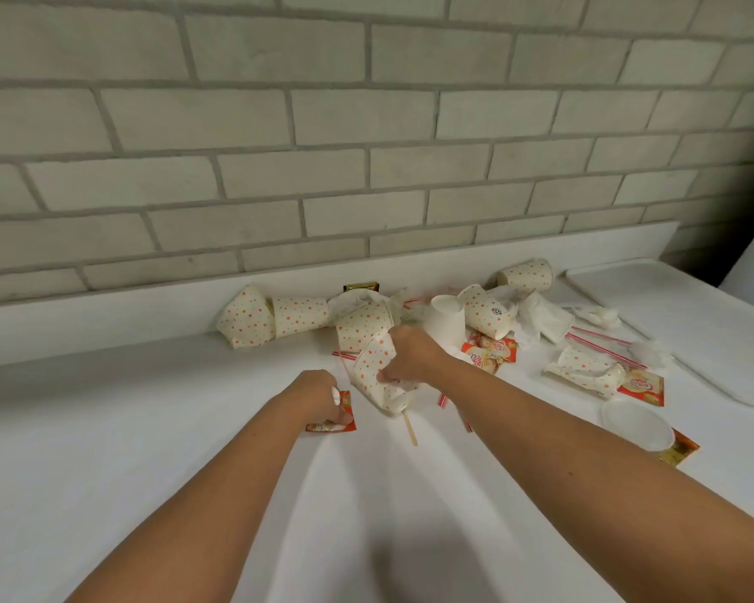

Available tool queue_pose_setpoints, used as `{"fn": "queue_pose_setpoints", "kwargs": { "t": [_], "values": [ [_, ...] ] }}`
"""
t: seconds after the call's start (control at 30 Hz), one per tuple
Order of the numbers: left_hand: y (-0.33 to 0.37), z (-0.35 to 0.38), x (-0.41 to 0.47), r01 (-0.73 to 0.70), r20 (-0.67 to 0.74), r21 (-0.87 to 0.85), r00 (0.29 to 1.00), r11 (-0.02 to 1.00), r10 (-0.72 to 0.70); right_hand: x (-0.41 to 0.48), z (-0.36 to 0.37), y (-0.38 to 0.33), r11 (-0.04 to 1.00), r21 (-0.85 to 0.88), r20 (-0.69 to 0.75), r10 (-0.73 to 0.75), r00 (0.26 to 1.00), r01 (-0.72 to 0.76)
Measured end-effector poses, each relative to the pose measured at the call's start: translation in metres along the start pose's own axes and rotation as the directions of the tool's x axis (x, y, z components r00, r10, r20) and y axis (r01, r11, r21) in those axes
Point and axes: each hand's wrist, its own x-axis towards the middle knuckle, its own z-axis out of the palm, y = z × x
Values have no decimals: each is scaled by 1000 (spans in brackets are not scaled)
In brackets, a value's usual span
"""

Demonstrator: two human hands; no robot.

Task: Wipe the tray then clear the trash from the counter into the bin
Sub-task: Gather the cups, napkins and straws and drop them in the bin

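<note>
1. The right hand (412, 354) is curled round a crumpled dotted paper cup (373, 374) and grips it by the side. The cup is tilted, with its lower end pointing back toward the person.
2. A wooden stirrer (410, 428) pokes out from under that cup's lower end, in the gap between the two forearms.
3. The left hand (318, 393) is just left of the cup, knuckles up, pinching an orange sachet (345, 412) down at the counter (127, 428). There's a small white bit at its fingers, and I honestly can't tell what it is.
4. So the hands are apart but close, each clamped on its own piece of trash.
5. Right past the right hand is the main pile. There are three more dotted cups (299, 315) on their sides off to the left, a plain white cup (445, 317) straight ahead, and a gold wrapper (361, 287) behind them by the brick wall (366, 145).
6. To the right of the right hand there's an open sachet (488, 352), scrunched tissue (536, 315), a crushed dotted cup (584, 369) and red-striped straws (606, 346). A white lid (638, 424) sits nearer the right forearm.
7. The tray (714, 341) lies flat on the counter well off to the right of both hands, beyond the trash. Some white scraps sit at its left rim.
</note>
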Motion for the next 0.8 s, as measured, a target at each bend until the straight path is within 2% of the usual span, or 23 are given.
{"fn": "queue_pose_setpoints", "kwargs": {
  "t": [0.2,0.37,0.5,0.8],
  "values": [
    [14,1,-9,-11,-15,56,1000,998,12,-31,-24,20,997,73,45,19,999,-22],
    [41,-9,-25,-95,-50,-104,995,990,90,-60,-41,40,990,76,107,113,988,-121],
    [81,-18,-43,-213,-98,-201,976,956,196,-88,-56,61,986,49,113,151,982,-157],
    [209,4,-87,-439,-139,-212,898,873,418,-164,-106,144,953,-85,122,299,946,-291]
  ]
}}
